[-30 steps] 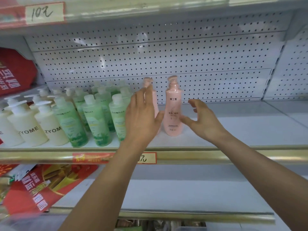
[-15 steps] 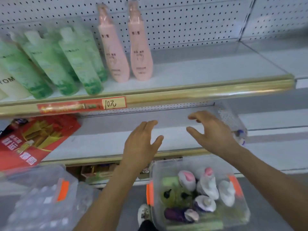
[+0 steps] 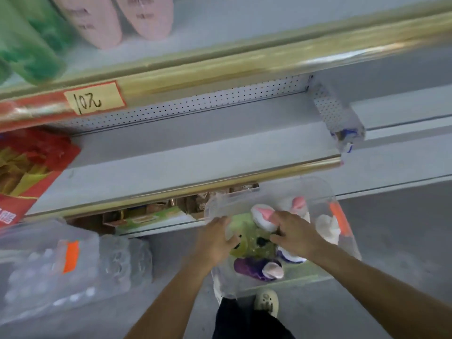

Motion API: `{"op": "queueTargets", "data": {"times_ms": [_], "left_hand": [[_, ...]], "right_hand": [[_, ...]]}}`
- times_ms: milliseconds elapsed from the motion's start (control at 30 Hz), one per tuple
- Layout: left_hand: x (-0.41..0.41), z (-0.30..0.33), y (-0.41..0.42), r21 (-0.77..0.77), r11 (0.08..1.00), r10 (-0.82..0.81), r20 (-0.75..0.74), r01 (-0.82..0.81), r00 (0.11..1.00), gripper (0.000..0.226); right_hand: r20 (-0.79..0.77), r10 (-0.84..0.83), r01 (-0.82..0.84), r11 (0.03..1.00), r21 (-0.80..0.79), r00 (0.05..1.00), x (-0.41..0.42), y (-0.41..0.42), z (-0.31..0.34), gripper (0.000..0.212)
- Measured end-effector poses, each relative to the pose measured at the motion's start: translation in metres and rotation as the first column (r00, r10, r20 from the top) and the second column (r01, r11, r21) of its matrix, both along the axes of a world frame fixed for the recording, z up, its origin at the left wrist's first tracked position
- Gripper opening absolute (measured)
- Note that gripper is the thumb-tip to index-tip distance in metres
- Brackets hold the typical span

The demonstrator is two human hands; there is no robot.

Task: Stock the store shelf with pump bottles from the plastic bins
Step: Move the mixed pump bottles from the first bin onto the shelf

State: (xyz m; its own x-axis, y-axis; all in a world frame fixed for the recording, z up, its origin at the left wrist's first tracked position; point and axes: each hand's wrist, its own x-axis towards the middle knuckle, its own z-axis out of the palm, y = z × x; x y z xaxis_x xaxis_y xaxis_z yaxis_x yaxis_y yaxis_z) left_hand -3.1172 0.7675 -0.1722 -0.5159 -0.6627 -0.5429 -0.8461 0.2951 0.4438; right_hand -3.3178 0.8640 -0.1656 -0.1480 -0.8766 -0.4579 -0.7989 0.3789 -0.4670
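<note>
Inside the clear plastic bin [image 3: 342, 243] on the floor lie mixed pump bottles, one yellow-green bottle [image 3: 254, 243] at centre. Left hand [image 3: 216, 241] and right hand [image 3: 294, 237] reach in on either side of it, fingers bent; whether they grip it cannot be told through blur. Pink bottles [image 3: 117, 18] stand on the upper shelf [image 3: 244, 67]. A second bin [image 3: 61, 267] sits at left.

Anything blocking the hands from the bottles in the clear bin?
Nothing visible. The bin is open-topped and both the left hand and right hand are already down among the bottles.
</note>
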Motion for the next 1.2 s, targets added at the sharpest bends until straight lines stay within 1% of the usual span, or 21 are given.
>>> {"op": "queueTargets", "data": {"times_ms": [67,133,200,267,333,400,533,700,767,867,967,1067,1133,1200], "left_hand": [[-0.001,-0.028,0.002,0.055,0.998,-0.030,0.059,0.027,0.998,0.055],[-0.001,-0.055,0.004,0.077,0.996,-0.051,0.098,0.043,0.994,0.055],[-0.003,-0.078,0.007,0.062,0.996,-0.076,0.117,0.069,0.990,0.055],[-0.009,-0.097,0.011,0.017,0.994,-0.114,0.138,0.112,0.984,0.052],[-0.018,-0.110,0.012,-0.043,0.984,-0.163,0.202,0.175,0.966,0.047],[-0.024,-0.118,0.012,-0.070,0.973,-0.195,0.250,0.219,0.948,0.045],[-0.027,-0.123,0.009,-0.122,0.944,-0.268,0.261,0.307,0.927,0.026],[-0.028,-0.115,0.005,-0.154,0.918,-0.314,0.282,0.366,0.907,0.022],[-0.026,-0.108,0.005,-0.154,0.926,-0.295,0.274,0.345,0.915,0.020],[-0.021,-0.094,0.004,-0.170,0.953,-0.211,0.217,0.250,0.953,0.014],[-0.016,-0.066,-0.004,-0.193,0.973,-0.105,0.113,0.125,0.988,0.012],[-0.011,-0.035,-0.009,-0.188,0.982,-0.019,0.007,0.020,1.000,0.015],[-0.009,-0.013,-0.010,-0.200,0.979,0.025,-0.051,-0.034,0.998,0.014],[-0.008,0.010,-0.010,-0.172,0.977,0.102,-0.143,-0.126,0.984,0.013]], "right_hand": [[-0.028,0.078,-0.075,0.994,0.078,0.997,0.009,-0.005,-0.028,0.030],[-0.069,0.156,-0.146,0.981,0.131,0.985,0.016,-0.010,-0.055,0.023],[-0.146,0.213,-0.186,0.966,0.179,0.966,0.024,-0.014,-0.080,0.020],[-0.213,0.259,-0.205,0.948,0.244,0.942,0.032,-0.017,-0.100,0.021],[-0.264,0.273,-0.198,0.940,0.279,0.925,0.039,-0.018,-0.117,0.024],[-0.305,0.265,-0.184,0.945,0.272,0.915,0.043,-0.019,-0.126,0.025],[-0.312,0.295,-0.241,0.950,0.199,0.903,0.040,-0.020,-0.136,0.022],[-0.284,0.331,-0.279,0.938,0.208,0.900,0.037,-0.024,-0.125,0.023],[-0.283,0.331,-0.285,0.939,0.193,0.900,0.038,-0.022,-0.117,0.021],[-0.303,0.326,-0.297,0.945,0.139,0.895,0.034,-0.017,-0.100,0.022],[-0.321,0.302,-0.296,0.953,0.069,0.898,0.031,-0.014,-0.077,0.027],[-0.341,0.268,-0.291,0.957,-0.016,0.901,0.030,-0.014,-0.049,0.032],[-0.350,0.261,-0.298,0.953,-0.055,0.900,0.029,-0.014,-0.028,0.031],[-0.359,0.255,-0.303,0.949,-0.085,0.898,0.026,-0.014,-0.007,0.028]]}}
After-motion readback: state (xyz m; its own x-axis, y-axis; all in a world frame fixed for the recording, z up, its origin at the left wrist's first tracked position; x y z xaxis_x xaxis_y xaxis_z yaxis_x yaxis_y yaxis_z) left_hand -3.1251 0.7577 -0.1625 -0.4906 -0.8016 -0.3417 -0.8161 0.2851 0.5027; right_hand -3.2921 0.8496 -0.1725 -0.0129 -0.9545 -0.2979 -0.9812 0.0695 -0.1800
